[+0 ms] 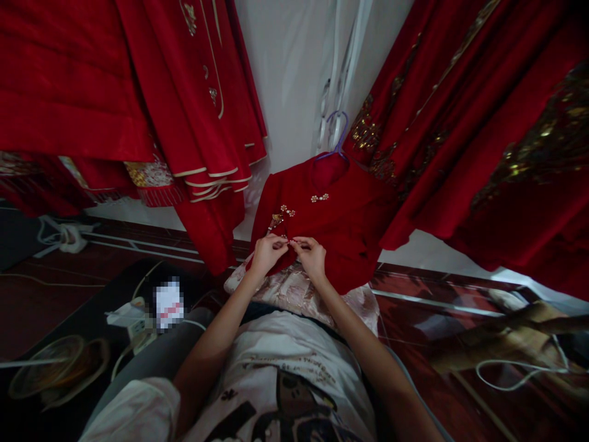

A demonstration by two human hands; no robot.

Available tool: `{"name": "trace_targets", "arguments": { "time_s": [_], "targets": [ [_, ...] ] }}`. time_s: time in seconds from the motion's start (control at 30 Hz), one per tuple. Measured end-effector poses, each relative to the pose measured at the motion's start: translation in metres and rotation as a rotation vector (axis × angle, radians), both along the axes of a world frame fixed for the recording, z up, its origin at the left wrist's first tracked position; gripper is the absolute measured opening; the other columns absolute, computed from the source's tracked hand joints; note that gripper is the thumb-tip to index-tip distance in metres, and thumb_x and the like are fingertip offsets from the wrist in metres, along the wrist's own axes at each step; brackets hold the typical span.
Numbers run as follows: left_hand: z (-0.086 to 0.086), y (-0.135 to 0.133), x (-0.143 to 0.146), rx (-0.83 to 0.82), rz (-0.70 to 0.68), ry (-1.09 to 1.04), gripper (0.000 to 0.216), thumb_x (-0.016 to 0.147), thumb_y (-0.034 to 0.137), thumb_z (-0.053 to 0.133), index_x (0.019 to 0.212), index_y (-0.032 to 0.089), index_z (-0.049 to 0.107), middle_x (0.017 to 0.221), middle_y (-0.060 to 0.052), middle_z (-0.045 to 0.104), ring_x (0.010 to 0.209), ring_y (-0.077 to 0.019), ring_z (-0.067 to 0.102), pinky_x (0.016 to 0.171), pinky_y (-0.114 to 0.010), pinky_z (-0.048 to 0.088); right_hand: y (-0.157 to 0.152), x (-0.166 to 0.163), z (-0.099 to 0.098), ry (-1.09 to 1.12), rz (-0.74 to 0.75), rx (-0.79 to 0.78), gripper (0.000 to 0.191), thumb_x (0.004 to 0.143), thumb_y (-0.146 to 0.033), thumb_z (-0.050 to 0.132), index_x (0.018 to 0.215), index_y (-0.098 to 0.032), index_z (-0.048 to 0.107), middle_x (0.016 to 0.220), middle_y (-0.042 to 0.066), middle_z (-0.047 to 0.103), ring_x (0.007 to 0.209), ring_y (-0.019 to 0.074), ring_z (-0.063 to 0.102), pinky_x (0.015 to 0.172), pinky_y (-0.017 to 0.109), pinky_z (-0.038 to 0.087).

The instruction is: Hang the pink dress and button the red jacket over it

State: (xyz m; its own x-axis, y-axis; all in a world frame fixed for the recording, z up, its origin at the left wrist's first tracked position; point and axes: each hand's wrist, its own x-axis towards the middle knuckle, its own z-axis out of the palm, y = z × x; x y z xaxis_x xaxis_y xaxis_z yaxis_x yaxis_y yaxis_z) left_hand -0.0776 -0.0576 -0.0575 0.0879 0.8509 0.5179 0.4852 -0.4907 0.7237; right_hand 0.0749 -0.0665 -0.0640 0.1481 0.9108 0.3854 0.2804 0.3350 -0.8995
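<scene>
A red jacket (340, 212) on a purple hanger (338, 138) is spread over my lap, with its collar away from me. Beaded flower clasps (319, 198) and a tasselled ornament (276, 221) decorate its front. My left hand (268, 253) is closed, pinching thumb to finger at the jacket beside a small beaded clasp. Close against it, my right hand (311, 255) pinches the jacket too, and the fingertips of both hands nearly meet. Any small part between the fingertips is too tiny to make out. Under the jacket lies a pale, shiny patterned cloth (294, 288).
Red garments with pale piping (197, 92) hang at the left, and gold-embellished red garments (460, 141) hang at the right. Low on the left are a white power strip (131, 316), a clear round container (50, 368) and cables. A wooden object (501, 337) with a white cord stands right.
</scene>
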Motion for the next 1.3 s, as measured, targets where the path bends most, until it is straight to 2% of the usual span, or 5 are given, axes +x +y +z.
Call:
{"name": "trace_targets", "arguments": {
  "time_s": [0.3,0.43,0.73,1.07,1.3],
  "targets": [
    [0.001,0.009,-0.007,0.072,-0.014,0.096,0.017,0.075,0.014,0.066,0.091,0.019,0.067,0.093,-0.003,0.058,0.083,-0.0135,0.057,0.077,-0.027,0.050,-0.002,0.004,0.006,-0.151,0.022,0.066,0.021,0.083,-0.030,0.059,0.093,-0.016,0.071,0.090,0.007,0.066,0.074,0.0140,0.065,0.069,0.025,0.055],
    [-0.002,0.004,-0.009,0.110,0.053,0.059,0.039,0.071,0.010,0.066,0.109,0.020,0.058,0.103,-0.004,0.055,0.082,-0.0130,0.055,0.079,-0.029,0.050,0.001,0.022,0.029,-0.196,0.040,0.060,0.020,0.082,-0.029,0.059,0.093,-0.018,0.071,0.084,0.005,0.068,0.064,0.0125,0.063,0.063,0.025,0.055],
    [-0.009,-0.005,-0.006,0.162,0.135,0.223,0.025,0.080,0.026,0.067,0.105,0.026,0.068,0.101,-0.005,0.052,0.100,-0.0200,0.053,0.092,-0.038,0.046,-0.011,0.059,0.087,0.063,0.081,0.145,0.030,0.082,-0.042,0.061,0.098,-0.017,0.068,0.062,-0.001,0.061,0.054,0.0108,0.059,0.051,0.021,0.051],
    [0.012,0.005,-0.002,0.356,0.039,0.506,0.014,0.085,0.032,0.064,0.091,0.021,0.070,0.114,-0.008,0.060,0.109,-0.0238,0.051,0.098,-0.047,0.043,-0.016,0.052,0.088,0.017,0.183,0.140,0.030,0.083,-0.043,0.061,0.098,-0.018,0.069,0.057,-0.002,0.059,0.052,0.0101,0.057,0.053,0.020,0.046],
    [0.006,0.019,-0.007,0.515,-0.136,0.466,0.014,0.089,0.026,0.059,0.088,0.024,0.073,0.090,0.001,0.074,0.093,-0.0155,0.067,0.116,-0.056,0.026,-0.014,0.056,0.087,0.006,0.152,0.142,0.030,0.083,-0.043,0.061,0.098,-0.018,0.069,0.056,-0.002,0.059,0.051,0.0105,0.057,0.054,0.021,0.046]
  ]
}}
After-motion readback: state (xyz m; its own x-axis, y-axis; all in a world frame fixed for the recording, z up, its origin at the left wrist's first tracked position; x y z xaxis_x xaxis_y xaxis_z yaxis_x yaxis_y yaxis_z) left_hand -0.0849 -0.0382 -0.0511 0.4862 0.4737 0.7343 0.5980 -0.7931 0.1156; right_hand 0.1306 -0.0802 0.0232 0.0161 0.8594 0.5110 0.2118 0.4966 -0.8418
